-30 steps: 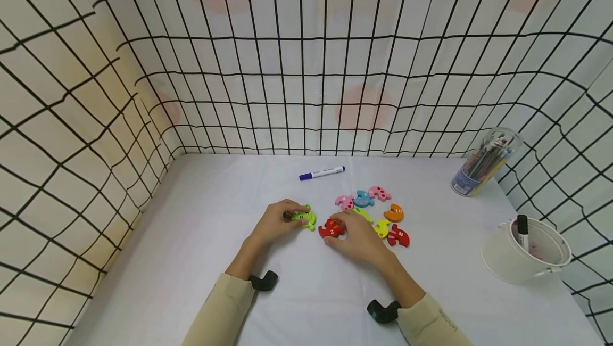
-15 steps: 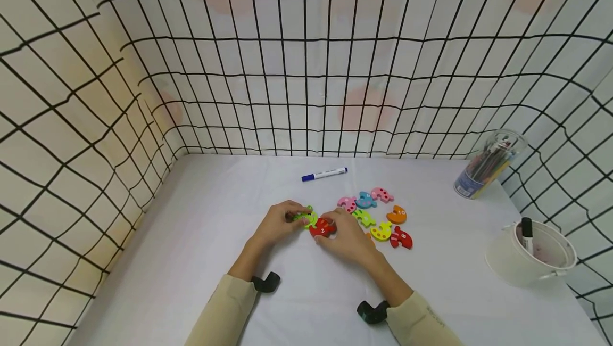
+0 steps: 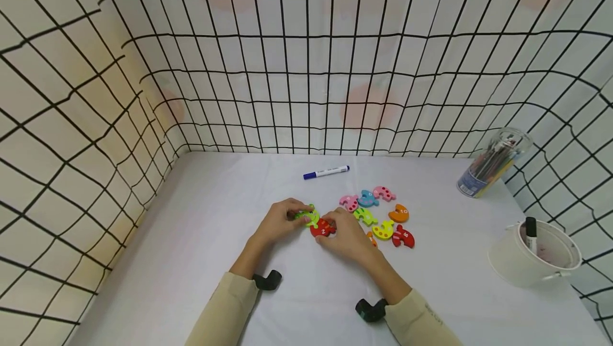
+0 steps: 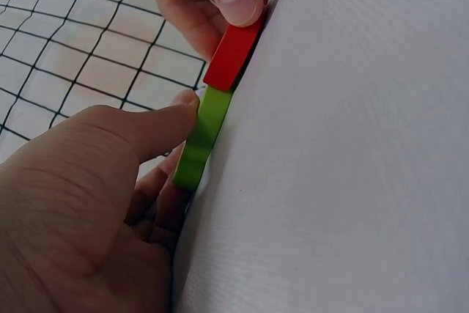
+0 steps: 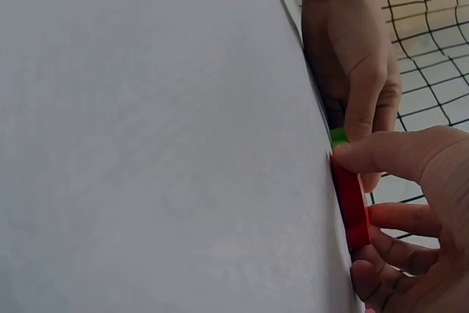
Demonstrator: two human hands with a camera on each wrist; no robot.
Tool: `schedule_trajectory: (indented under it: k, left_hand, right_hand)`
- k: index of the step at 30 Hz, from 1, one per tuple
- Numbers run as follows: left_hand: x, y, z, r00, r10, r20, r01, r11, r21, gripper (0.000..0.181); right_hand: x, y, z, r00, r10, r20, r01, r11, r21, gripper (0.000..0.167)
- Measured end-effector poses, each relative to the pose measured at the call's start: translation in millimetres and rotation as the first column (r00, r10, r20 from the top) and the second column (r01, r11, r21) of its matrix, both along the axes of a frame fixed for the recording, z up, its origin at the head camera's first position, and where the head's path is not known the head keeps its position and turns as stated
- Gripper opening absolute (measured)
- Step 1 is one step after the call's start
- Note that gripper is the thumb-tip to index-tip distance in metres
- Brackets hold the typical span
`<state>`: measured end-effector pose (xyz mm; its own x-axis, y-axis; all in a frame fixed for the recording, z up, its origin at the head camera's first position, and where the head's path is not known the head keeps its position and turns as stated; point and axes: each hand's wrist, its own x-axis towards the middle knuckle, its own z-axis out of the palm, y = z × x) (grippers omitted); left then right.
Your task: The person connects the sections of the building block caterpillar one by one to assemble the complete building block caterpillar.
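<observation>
My left hand (image 3: 278, 223) pinches a light green puzzle piece (image 3: 313, 217) with a face on it, flat on the white cloth. Against its lower right edge lies a red puzzle piece (image 3: 321, 229) marked 2, pinched between the thumb and fingers of my right hand (image 3: 353, 237). In the left wrist view the green piece (image 4: 204, 133) and the red piece (image 4: 236, 53) meet edge to edge. The right wrist view shows the red piece (image 5: 352, 207) under my thumb, with a sliver of green beyond it. Whether the two interlock I cannot tell.
Right of my hands lie several loose pieces: pink (image 3: 349, 203), blue (image 3: 367, 198), yellow (image 3: 383, 230), orange (image 3: 399, 213), red (image 3: 403, 236) and others. A marker (image 3: 326, 172) lies behind. A pencil jar (image 3: 471, 182) and white bucket (image 3: 510, 261) stand right. Black wire grid (image 3: 308, 74) encloses the table.
My right hand has brought the red piece left until it meets the green piece, uncovering some loose pieces. My left hand has stayed nearly in place, still holding the green piece.
</observation>
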<state>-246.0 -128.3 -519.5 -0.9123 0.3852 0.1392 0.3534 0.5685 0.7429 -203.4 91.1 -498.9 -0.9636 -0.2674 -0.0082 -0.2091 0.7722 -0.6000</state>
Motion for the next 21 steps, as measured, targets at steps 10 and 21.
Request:
schedule_trajectory:
  k: [10, 21]
  left_hand:
    - [1.4, 1.9, -0.3, 0.999, 0.035, 0.012, -0.035, 0.999, 0.004, 0.033]
    - [2.8, 1.8, 0.0, 1.0, 0.01, 0.018, -0.01, 1.0, 0.014, 0.031]
  right_hand:
    - [-7.1, 1.0, 2.1, 0.997, -0.017, 0.073, 0.02, 0.999, -0.047, 0.047]
    - [-3.7, 12.9, 0.2, 0.999, -0.006, 0.042, 0.009, 0.997, -0.077, 0.053]
